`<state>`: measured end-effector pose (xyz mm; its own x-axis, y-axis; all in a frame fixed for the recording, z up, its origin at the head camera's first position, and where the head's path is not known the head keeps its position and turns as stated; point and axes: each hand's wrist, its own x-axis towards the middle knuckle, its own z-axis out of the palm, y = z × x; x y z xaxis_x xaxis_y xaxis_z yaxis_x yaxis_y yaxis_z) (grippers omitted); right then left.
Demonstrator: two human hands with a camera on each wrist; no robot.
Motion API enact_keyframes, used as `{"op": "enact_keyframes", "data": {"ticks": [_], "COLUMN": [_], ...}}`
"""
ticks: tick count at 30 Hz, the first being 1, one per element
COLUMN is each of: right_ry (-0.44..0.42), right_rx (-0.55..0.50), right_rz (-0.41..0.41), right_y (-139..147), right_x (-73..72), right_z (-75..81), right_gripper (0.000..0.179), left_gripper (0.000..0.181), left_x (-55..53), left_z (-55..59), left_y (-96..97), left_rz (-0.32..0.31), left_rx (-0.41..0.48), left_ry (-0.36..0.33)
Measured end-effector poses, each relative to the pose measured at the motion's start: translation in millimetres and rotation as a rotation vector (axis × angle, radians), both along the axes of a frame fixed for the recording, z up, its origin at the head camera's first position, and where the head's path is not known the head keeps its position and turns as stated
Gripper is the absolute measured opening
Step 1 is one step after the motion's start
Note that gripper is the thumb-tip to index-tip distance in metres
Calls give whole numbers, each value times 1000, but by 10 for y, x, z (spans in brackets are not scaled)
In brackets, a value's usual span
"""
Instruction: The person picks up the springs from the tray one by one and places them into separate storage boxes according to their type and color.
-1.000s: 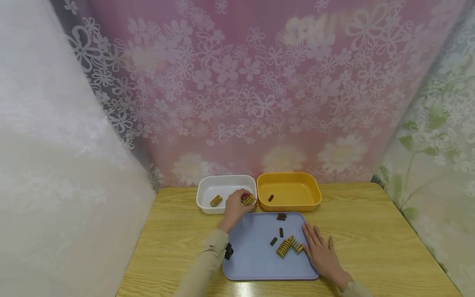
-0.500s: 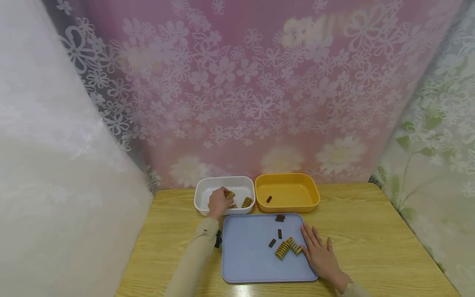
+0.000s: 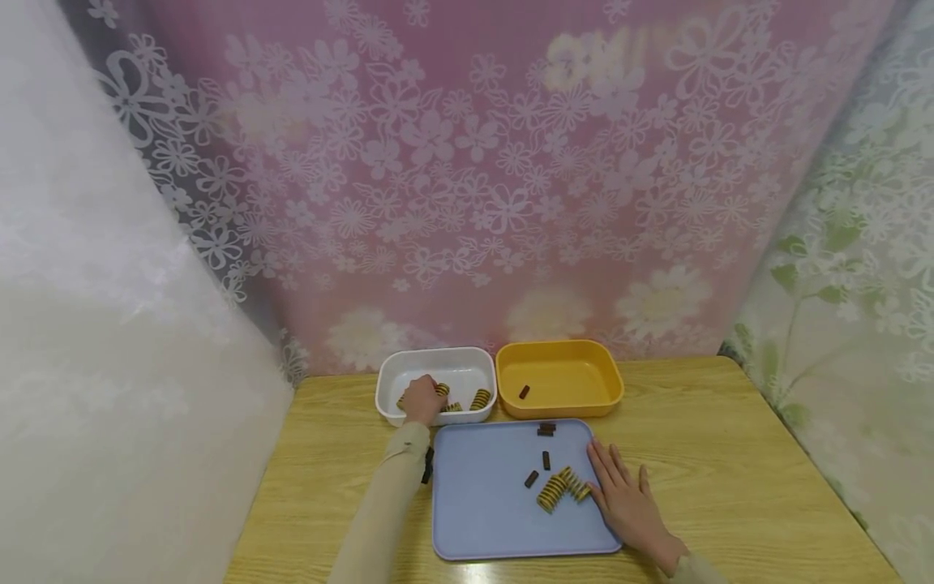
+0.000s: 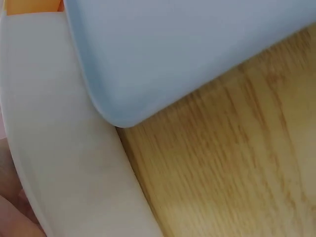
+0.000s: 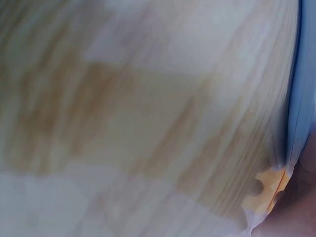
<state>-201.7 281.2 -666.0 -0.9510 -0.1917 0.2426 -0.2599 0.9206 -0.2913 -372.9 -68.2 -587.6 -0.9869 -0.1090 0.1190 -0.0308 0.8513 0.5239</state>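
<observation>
My left hand (image 3: pixel 423 400) is down inside the white bin (image 3: pixel 394 365), its fingers on a yellow-and-black coil spring (image 3: pixel 442 390). More such springs lie in that bin, one of them a spring (image 3: pixel 480 399) near the right end; the hand hides part of the left side. My right hand (image 3: pixel 629 504) lies flat with fingers straight on the right edge of the blue tray (image 3: pixel 489 519). Just left of its thumb, a thick coil spring (image 3: pixel 552 493) and a thinner spring (image 3: pixel 576 484) lie touching. The left wrist view catches only part of the hand, at its lower left.
Several small dark brown pieces (image 3: pixel 546 461) lie on the tray. A yellow bin (image 3: pixel 562 408) stands right of the white one, with one dark piece (image 3: pixel 524 392) in it. Both stand at the back of the wooden table (image 3: pixel 730 454), before a pink flowered curtain (image 3: pixel 467 203).
The left hand has moved from the white bin's right end to its left part and lowered. A spring it held earlier now lies at the right end. The right hand stays on the tray edge.
</observation>
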Motion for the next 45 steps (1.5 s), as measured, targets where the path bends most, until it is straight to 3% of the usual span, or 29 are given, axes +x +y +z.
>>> {"op": "enact_keyframes", "data": {"ticks": [5, 11, 16, 20, 26, 32, 38, 45], "right_ry": [37, 66, 30, 77, 143, 125, 44, 32], "right_rx": [0, 2, -2, -23, -33, -12, 9, -6], "right_rz": [9, 10, 10, 24, 39, 40, 15, 17], "right_y": [-11, 2, 11, 30, 59, 72, 25, -1], "right_x": [6, 6, 7, 2, -21, -28, -6, 18], "right_z": [-18, -27, -31, -93, -188, -209, -67, 2], "right_gripper": [59, 59, 60, 59, 59, 58, 59, 59], "left_gripper": [21, 15, 13, 14, 17, 18, 18, 19], "left_x": [14, 46, 148, 243, 365, 504, 644, 809], "left_z": [47, 138, 182, 202, 160, 95, 25, -114], "left_y": [-18, 40, 131, 211, 311, 437, 621, 799], "left_rz": [-26, -153, -234, -276, -315, -383, -410, -452], "left_rx": [28, 168, 256, 292, 312, 353, 376, 348], "left_ry": [89, 226, 275, 303, 306, 314, 289, 229]}}
